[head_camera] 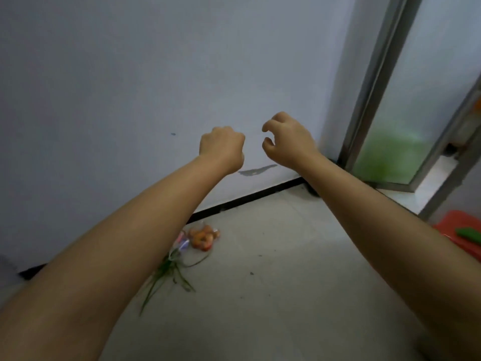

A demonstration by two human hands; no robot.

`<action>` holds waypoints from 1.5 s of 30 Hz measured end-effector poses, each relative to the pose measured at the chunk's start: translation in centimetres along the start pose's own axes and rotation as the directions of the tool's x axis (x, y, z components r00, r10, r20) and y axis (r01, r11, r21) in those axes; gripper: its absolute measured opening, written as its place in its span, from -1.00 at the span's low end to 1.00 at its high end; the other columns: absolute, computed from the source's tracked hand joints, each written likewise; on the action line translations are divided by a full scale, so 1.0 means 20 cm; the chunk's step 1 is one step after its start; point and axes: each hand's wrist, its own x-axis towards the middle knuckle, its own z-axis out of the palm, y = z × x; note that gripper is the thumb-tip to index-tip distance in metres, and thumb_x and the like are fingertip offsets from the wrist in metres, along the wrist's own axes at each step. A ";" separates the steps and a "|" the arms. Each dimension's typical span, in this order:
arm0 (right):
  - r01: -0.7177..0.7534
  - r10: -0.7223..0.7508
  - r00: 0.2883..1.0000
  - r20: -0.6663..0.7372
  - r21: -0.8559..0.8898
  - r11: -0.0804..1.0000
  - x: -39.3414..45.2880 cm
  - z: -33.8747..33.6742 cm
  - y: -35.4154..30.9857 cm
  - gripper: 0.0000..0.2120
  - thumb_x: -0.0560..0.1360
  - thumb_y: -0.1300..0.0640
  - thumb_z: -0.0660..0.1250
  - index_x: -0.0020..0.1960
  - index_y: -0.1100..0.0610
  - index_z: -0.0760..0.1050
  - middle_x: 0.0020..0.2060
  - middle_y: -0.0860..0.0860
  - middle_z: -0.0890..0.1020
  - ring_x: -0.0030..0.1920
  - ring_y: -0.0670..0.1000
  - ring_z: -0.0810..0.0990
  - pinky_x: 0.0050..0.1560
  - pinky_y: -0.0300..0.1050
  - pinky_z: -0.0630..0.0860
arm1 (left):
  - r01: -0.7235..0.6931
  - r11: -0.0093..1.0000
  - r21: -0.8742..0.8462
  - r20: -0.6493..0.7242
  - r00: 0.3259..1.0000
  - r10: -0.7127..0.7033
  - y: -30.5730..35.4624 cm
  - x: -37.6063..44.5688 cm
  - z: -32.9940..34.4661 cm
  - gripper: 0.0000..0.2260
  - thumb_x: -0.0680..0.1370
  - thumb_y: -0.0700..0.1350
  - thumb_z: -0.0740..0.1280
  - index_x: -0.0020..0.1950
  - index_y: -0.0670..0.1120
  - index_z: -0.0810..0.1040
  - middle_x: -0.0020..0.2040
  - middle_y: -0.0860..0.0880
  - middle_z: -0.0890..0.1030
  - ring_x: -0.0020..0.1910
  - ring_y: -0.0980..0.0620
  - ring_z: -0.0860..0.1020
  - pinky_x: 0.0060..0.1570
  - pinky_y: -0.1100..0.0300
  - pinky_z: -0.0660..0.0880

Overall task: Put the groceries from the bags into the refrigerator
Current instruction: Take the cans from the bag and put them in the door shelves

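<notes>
Both my arms reach forward toward a pale wall. My left hand (pixel 221 148) is curled into a fist with nothing visible in it. My right hand (pixel 287 138) hangs beside it with fingers bent and apart, holding nothing. On the floor below, near the wall, lies a clear bag of orange fruit (pixel 204 237). Beside it lies a bunch of green onions (pixel 169 272), partly hidden by my left forearm. A red bag (pixel 460 230) with a green vegetable (pixel 468 234) on it sits at the right edge. No refrigerator is in view.
A frosted glass door with a metal frame (pixel 382 100) stands at the right, next to the wall corner. A black baseboard (pixel 247 199) runs along the wall. The floor is pale tile (pixel 273 295).
</notes>
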 end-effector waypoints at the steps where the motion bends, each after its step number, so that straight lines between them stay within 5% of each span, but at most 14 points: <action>1: 0.018 -0.019 0.999 0.031 0.013 1.000 0.06 0.11 -0.07 -0.67 0.53 0.18 0.16 0.27 0.21 0.43 0.29 0.12 0.43 0.19 0.14 0.49 0.11 -0.04 0.43 | 0.032 0.999 -0.001 0.021 0.999 -0.032 -0.12 0.01 0.07 -0.73 0.59 -0.17 0.17 0.27 -0.15 0.49 0.23 -0.17 0.49 0.20 -0.17 0.47 0.05 0.05 0.45; 14: 0.080 -0.171 0.907 0.386 0.239 0.968 1.04 1.46 -0.70 -0.67 0.53 0.18 0.16 0.27 0.23 0.44 0.29 0.13 0.43 0.21 0.14 0.48 0.15 -0.06 0.44 | 0.228 0.972 0.061 0.305 0.923 -0.236 -1.56 0.57 0.86 -0.72 0.61 -0.16 0.14 0.27 -0.17 0.47 0.24 -0.17 0.49 0.20 -0.16 0.46 0.05 0.07 0.43; 21: -0.041 -0.118 0.782 0.612 0.240 0.970 1.31 2.13 -1.02 -0.67 0.53 0.19 0.16 0.27 0.23 0.44 0.26 0.15 0.45 0.20 0.14 0.49 0.15 -0.06 0.43 | 0.187 0.982 0.022 0.466 0.867 -0.176 -2.20 0.69 1.30 -0.71 0.61 -0.14 0.13 0.28 -0.18 0.47 0.23 -0.16 0.49 0.21 -0.14 0.46 0.06 0.08 0.43; 26: -0.261 0.066 0.731 0.680 0.189 0.947 1.38 2.61 -1.16 -0.71 0.49 0.22 0.22 0.18 0.24 0.51 0.17 0.18 0.52 0.16 0.18 0.52 0.12 -0.05 0.43 | 0.062 0.998 -0.012 0.555 0.831 -0.045 -2.60 0.83 1.67 -0.75 0.60 -0.16 0.14 0.21 -0.21 0.49 0.19 -0.17 0.50 0.18 -0.14 0.47 0.04 0.07 0.44; 33: -0.532 0.289 0.523 0.801 0.042 0.846 1.21 3.12 -1.20 -0.72 0.48 0.22 0.23 0.16 0.24 0.53 0.16 0.19 0.55 0.15 0.17 0.54 0.11 -0.09 0.43 | -0.027 0.997 -0.068 0.706 0.705 0.067 -2.92 0.99 2.20 -0.73 0.60 -0.15 0.12 0.20 -0.21 0.50 0.20 -0.18 0.52 0.19 -0.16 0.50 0.08 0.03 0.47; 45: -0.577 0.357 0.322 0.877 -0.117 0.808 1.07 4.26 -1.03 -0.71 0.51 0.22 0.18 0.18 0.26 0.50 0.14 0.20 0.54 0.16 0.18 0.51 0.13 -0.07 0.44 | -0.011 0.987 -0.160 0.778 0.614 0.132 -3.08 1.14 3.44 -0.76 0.60 -0.17 0.14 0.18 -0.19 0.51 0.19 -0.16 0.53 0.15 -0.14 0.52 0.08 0.04 0.48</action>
